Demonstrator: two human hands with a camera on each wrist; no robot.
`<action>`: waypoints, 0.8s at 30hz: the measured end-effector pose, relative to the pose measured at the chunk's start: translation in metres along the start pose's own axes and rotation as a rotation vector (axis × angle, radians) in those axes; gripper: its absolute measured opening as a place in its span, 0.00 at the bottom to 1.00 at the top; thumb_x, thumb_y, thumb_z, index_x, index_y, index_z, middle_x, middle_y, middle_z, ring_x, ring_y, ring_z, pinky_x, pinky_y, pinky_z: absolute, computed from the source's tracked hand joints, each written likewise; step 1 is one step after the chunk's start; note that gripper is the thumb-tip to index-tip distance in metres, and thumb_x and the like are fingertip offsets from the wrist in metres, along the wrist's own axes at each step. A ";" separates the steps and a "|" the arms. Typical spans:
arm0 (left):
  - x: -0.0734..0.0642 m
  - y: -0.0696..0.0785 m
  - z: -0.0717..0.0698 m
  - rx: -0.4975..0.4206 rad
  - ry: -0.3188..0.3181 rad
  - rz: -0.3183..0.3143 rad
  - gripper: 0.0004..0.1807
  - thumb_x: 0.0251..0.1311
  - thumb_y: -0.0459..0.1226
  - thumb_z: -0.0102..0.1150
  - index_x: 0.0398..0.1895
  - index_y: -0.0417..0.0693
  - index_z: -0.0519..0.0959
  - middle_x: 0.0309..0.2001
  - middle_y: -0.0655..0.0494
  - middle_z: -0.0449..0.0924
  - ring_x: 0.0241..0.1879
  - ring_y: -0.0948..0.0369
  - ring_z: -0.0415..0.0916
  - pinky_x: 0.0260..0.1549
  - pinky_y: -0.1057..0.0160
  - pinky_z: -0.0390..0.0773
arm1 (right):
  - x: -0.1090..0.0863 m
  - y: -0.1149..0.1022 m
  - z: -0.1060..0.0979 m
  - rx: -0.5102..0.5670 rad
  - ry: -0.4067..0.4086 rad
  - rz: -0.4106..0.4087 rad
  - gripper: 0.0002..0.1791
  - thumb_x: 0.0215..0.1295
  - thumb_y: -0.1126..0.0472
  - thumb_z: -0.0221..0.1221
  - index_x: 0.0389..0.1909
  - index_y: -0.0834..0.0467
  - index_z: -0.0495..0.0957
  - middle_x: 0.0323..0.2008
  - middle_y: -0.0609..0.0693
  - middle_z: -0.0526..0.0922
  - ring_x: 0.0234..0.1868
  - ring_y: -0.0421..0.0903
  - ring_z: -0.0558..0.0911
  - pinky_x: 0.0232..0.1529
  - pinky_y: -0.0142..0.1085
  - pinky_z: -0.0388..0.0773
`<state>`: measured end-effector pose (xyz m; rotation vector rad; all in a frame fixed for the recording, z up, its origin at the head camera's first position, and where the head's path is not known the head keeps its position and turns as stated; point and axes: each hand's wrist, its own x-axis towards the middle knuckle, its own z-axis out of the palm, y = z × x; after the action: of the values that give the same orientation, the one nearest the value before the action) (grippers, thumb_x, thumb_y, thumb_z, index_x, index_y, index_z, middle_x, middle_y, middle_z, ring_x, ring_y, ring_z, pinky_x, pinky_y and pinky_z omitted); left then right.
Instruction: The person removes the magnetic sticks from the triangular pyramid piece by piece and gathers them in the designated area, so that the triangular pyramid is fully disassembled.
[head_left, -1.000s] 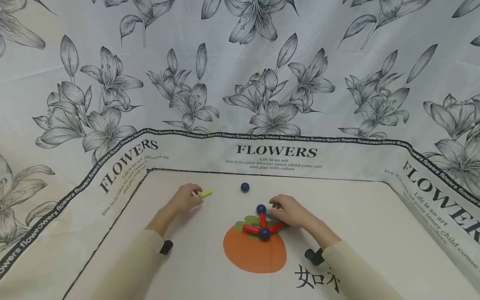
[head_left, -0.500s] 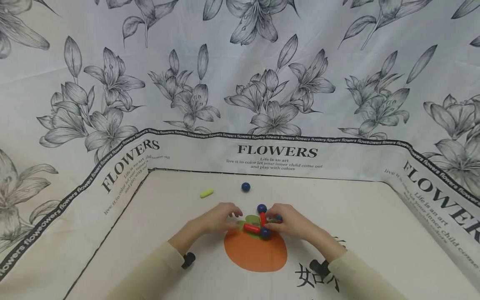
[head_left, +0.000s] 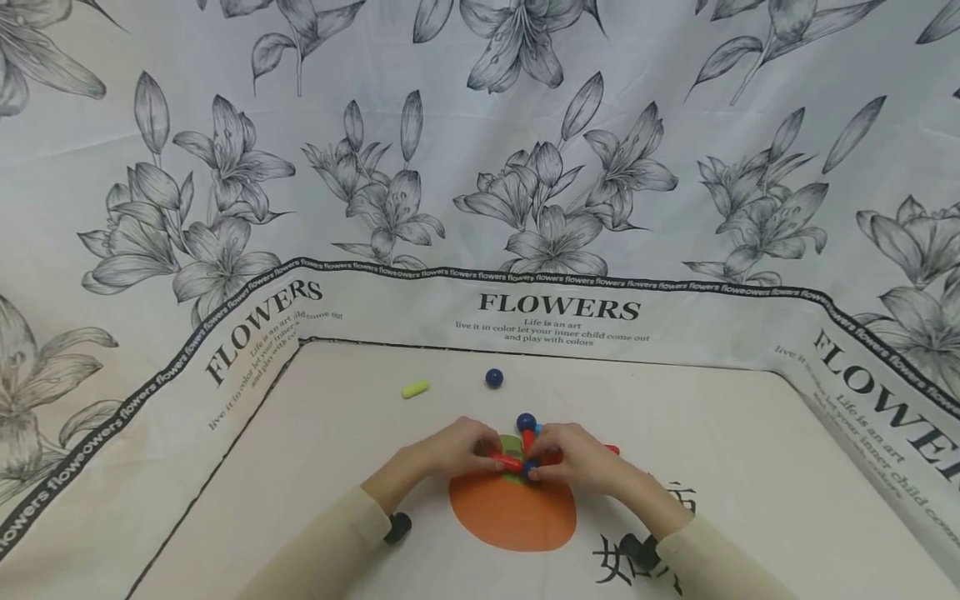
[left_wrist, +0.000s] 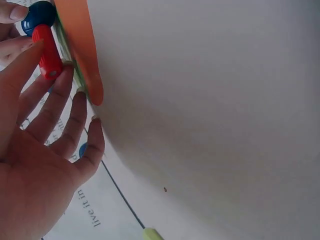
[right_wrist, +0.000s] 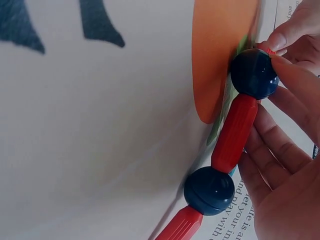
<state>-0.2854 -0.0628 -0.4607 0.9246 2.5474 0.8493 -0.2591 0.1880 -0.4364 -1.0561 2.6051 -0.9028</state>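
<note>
My left hand [head_left: 459,446] pinches a red rod [left_wrist: 47,52] between thumb and fingertips, its other fingers spread. That rod meets a dark blue ball [right_wrist: 255,73], which my right hand [head_left: 581,458] pinches with thumb and fingers. From the same ball a second red rod [right_wrist: 235,133] runs to another blue ball [right_wrist: 210,191], with one more red rod [right_wrist: 181,223] beyond it. In the head view, a further blue ball [head_left: 527,422] tops a short red rod leading up from the joint. My right fingers hide part of this toy assembly.
A yellow-green rod [head_left: 415,389] lies at the back left of the table. Near it, to the right, is a loose blue ball [head_left: 494,378]. The cloth bears an orange fruit print [head_left: 513,512] beneath the hands, and a floral curtain [head_left: 555,167] stands behind.
My left hand has come from beside the yellow-green rod, rightward and nearer, and taken hold of the red rod. My right hand has shifted onto the blue ball at the joint.
</note>
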 end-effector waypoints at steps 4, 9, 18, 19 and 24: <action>0.001 0.000 0.001 -0.011 -0.005 -0.028 0.05 0.64 0.44 0.70 0.40 0.56 0.87 0.32 0.68 0.81 0.37 0.67 0.74 0.43 0.70 0.76 | -0.001 0.001 0.001 0.013 -0.002 0.004 0.08 0.63 0.60 0.71 0.42 0.56 0.89 0.36 0.48 0.83 0.40 0.53 0.79 0.41 0.38 0.79; 0.000 -0.001 0.002 -0.018 0.000 -0.046 0.06 0.62 0.43 0.72 0.38 0.55 0.87 0.31 0.67 0.81 0.37 0.66 0.73 0.42 0.69 0.75 | -0.001 0.004 0.004 0.018 0.008 0.010 0.08 0.63 0.60 0.71 0.42 0.54 0.89 0.36 0.46 0.83 0.40 0.52 0.79 0.42 0.39 0.80; 0.000 0.000 0.001 -0.023 -0.008 -0.068 0.04 0.60 0.42 0.74 0.35 0.55 0.87 0.29 0.66 0.81 0.35 0.66 0.74 0.40 0.70 0.76 | -0.001 0.005 0.006 0.028 0.019 0.003 0.08 0.63 0.60 0.71 0.42 0.55 0.89 0.36 0.47 0.83 0.41 0.54 0.79 0.43 0.40 0.80; 0.001 0.000 0.001 -0.024 -0.009 -0.069 0.04 0.60 0.42 0.73 0.34 0.55 0.87 0.29 0.66 0.81 0.35 0.66 0.74 0.41 0.70 0.76 | -0.001 0.005 0.006 0.024 0.021 -0.002 0.08 0.63 0.60 0.71 0.42 0.55 0.89 0.36 0.47 0.83 0.41 0.54 0.79 0.43 0.40 0.80; 0.001 0.001 0.000 -0.027 -0.010 -0.066 0.04 0.61 0.42 0.73 0.32 0.55 0.86 0.28 0.66 0.81 0.35 0.66 0.74 0.41 0.70 0.76 | 0.000 0.005 0.005 0.006 0.028 0.004 0.09 0.63 0.59 0.71 0.43 0.55 0.89 0.36 0.46 0.84 0.41 0.52 0.79 0.43 0.39 0.80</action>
<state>-0.2859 -0.0615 -0.4601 0.8301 2.5365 0.8560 -0.2599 0.1889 -0.4440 -1.0440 2.6242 -0.9304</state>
